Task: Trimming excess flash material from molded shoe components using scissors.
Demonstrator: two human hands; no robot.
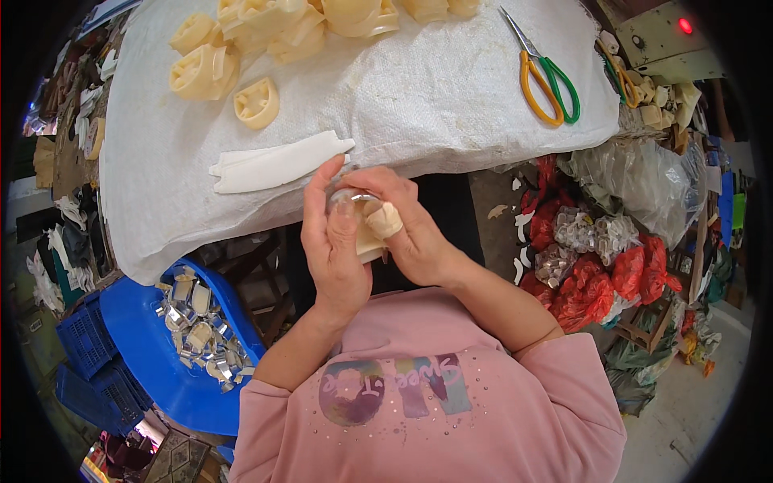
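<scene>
On my feed, the left hand (334, 245) and right hand (420, 241) close around a cream piece (371, 245) before the white cloth's (459, 88) near edge. I judge the blue tub's (145, 346) shiny pieces (199, 336) done, the cream blocks (206, 72) left.

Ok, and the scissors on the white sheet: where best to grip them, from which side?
Best by the orange handle and green handle, probably from the person's near right: both loops lie that way, while the pointed blades aim away.
</scene>
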